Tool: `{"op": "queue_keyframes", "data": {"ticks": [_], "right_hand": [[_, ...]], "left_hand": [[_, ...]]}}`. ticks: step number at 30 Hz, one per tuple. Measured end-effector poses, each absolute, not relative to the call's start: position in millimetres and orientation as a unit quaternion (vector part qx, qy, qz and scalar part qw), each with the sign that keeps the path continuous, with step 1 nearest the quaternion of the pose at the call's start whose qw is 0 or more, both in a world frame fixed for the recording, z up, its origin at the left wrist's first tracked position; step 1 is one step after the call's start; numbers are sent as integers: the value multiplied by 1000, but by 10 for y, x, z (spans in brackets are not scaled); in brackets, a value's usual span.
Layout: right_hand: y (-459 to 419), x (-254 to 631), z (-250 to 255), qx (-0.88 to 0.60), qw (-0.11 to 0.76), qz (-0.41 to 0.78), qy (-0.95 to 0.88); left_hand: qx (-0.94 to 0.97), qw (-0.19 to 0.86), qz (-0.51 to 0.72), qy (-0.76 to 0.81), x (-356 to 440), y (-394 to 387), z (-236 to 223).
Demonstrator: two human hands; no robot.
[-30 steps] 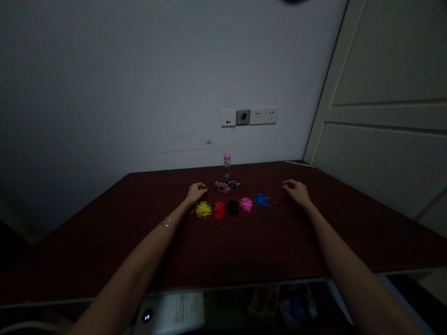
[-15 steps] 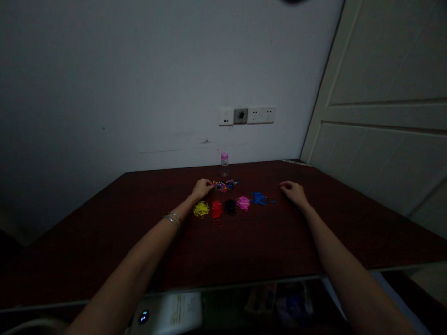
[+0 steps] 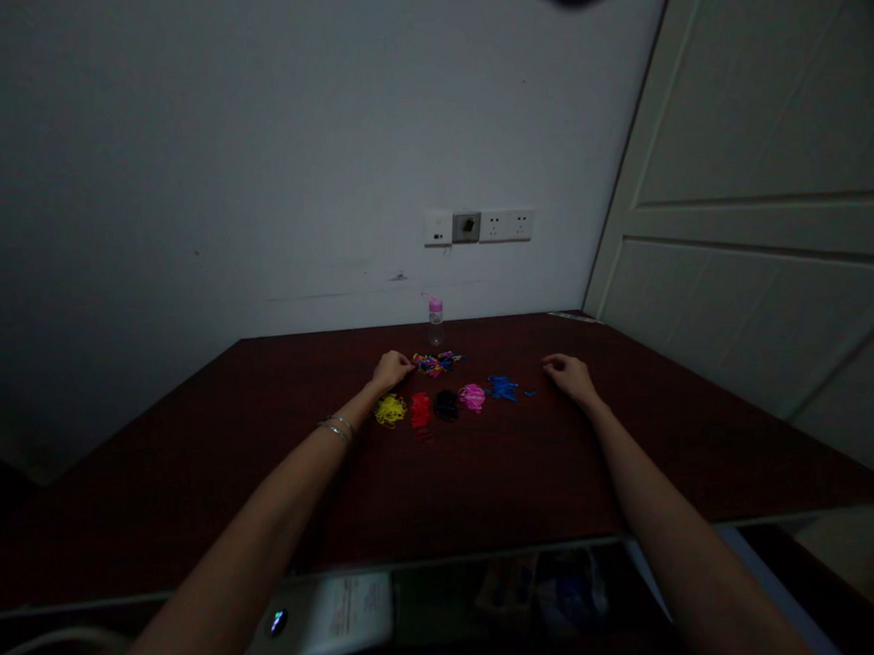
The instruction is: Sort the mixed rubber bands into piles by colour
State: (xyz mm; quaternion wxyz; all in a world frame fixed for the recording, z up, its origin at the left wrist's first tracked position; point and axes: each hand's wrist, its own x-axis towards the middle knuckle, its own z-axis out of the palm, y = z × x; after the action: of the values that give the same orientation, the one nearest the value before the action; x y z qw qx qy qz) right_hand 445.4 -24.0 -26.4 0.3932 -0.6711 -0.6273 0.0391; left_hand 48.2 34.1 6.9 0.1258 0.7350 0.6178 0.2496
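Note:
Small coloured rubber bands lie in heaps on the dark red table. My left hand (image 3: 392,370) is closed in a pinch at the left edge of the mixed-colour heap (image 3: 434,364); what its fingertips hold, if anything, is too small to make out. Nearer to me run a yellow heap (image 3: 390,411), a red heap (image 3: 421,411), a black heap (image 3: 447,404), a pink heap (image 3: 472,397) and a blue heap (image 3: 503,388). To the right of the blue one rests my right hand (image 3: 570,376), fingers loosely bent and slightly apart, with nothing visible in them.
A clear bottle with a pink cap (image 3: 435,323) stands behind the mixed heap, near the wall. Wall sockets (image 3: 506,226) are above it. Below the table's front edge, an open space holds a white device with a lit display (image 3: 355,611) and dim packages (image 3: 571,590).
My left hand has moved from above the yellow heap rightward to the mixed heap's edge. My right hand stays nearly still. The whole view has shifted slightly.

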Motion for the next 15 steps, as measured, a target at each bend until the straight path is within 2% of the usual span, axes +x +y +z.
{"op": "queue_keyframes", "data": {"ticks": [15], "right_hand": [[-178,4494,-325,-676,378,42,-631]], "left_hand": [[744,120,225,618,448,365,57]]}}
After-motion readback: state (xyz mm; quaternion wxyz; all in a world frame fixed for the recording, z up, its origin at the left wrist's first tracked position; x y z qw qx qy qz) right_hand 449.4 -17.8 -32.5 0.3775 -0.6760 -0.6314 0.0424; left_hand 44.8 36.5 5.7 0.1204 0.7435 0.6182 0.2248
